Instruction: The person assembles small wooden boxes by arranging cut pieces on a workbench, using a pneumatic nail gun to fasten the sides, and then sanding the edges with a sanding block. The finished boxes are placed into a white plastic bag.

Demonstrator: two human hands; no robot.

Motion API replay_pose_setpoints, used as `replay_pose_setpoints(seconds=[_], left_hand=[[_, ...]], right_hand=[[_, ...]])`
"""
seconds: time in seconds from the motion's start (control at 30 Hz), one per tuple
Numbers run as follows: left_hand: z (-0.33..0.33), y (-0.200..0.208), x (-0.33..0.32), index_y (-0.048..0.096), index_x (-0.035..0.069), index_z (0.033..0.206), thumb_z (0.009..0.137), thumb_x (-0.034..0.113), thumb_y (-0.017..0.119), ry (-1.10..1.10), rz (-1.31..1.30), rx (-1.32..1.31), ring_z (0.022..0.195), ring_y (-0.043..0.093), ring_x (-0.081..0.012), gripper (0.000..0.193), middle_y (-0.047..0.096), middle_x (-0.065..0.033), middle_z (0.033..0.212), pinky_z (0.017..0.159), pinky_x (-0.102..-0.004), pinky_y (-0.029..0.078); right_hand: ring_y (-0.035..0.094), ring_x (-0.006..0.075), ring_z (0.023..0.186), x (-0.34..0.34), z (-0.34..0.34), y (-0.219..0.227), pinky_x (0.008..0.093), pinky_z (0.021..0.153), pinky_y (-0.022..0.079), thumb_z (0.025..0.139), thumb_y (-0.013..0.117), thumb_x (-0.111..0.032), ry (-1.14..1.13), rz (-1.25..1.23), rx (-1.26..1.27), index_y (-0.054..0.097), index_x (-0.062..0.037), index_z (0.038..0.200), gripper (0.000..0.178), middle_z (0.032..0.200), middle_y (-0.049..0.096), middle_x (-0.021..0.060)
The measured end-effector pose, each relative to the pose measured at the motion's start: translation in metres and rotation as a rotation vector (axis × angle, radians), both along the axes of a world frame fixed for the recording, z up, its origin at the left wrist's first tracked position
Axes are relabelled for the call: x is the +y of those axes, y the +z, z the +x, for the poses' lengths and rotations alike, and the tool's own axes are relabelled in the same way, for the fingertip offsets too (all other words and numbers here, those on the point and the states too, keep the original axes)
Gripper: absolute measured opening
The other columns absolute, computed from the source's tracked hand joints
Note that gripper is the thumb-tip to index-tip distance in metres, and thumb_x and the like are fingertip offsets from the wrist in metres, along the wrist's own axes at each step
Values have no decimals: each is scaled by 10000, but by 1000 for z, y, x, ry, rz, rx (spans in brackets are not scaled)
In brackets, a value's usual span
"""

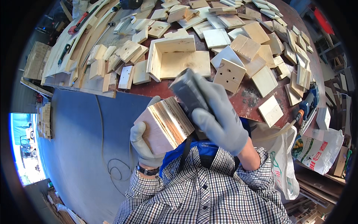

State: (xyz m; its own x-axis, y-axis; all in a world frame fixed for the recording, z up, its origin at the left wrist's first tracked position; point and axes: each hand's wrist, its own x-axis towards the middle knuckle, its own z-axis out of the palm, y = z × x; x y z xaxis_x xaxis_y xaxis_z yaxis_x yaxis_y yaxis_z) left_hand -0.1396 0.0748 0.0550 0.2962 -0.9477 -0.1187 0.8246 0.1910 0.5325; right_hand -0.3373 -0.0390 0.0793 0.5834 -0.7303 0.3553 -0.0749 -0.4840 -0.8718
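Observation:
My left hand (140, 135), in a grey glove, is closed around a stack of square plywood pieces (161, 128). The stack is tilted, with its layered edges facing up. In my right hand (220, 117), also gloved in grey, I grip a dark block that looks like a sanding block (189, 91). It is held just over the right side of the stack; whether the two touch I cannot tell. Beyond my hands, a corner-shaped piece made of joined plywood boards (186, 61) sits near the front of the dark red table (248, 100).
Many loose plywood squares (264, 80) cover the table. Long wood strips (80, 48) and a red-handled tool (79, 24) lie at the left. A blue power tool (308, 103) is at the right edge, above white sacks (285, 164). A cable (101, 130) trails over the grey floor (78, 149).

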Motion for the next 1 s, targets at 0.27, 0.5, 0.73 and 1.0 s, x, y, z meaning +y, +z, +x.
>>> replay_pose_setpoints(seconds=[0.27, 0.5, 0.73, 1.0], left_hand=[[4, 5, 2, 390, -120, 1582, 878, 339, 729, -78, 92, -54, 1291, 674, -367, 906, 613, -289, 1468, 1102, -477, 567], [3, 6, -2, 481, -85, 1518, 978, 392, 682, -44, 89, 125, 1253, 690, -353, 748, 631, -232, 1454, 1078, -493, 594], [14, -23, 7, 469, 42, 1572, 1010, 472, 617, -217, 73, 357, 1341, 643, -391, 723, 584, -235, 1527, 1121, -589, 542], [23, -17, 9, 577, 108, 1513, 1052, 505, 553, -170, 156, 405, 1341, 634, -391, 609, 640, -180, 1485, 1148, -587, 503]], right_hand=[[566, 456, 1239, 1, 4, -29, 491, 1103, 456, 1041, 609, -345, -42, -60, 140, 391, 35, 1615, 722, 1418, 511, 317], [580, 443, 1229, 7, 0, 19, 510, 1074, 465, 1042, 604, -379, 101, -226, 68, 440, -7, 1598, 688, 1407, 522, 309], [588, 433, 1220, -16, 4, -17, 524, 1063, 474, 1059, 563, -423, -3, -200, 281, 473, -62, 1588, 647, 1389, 534, 267], [595, 443, 1189, -7, 6, 14, 526, 1066, 473, 1040, 604, -391, 260, -346, 244, 468, -107, 1601, 644, 1364, 550, 282]])
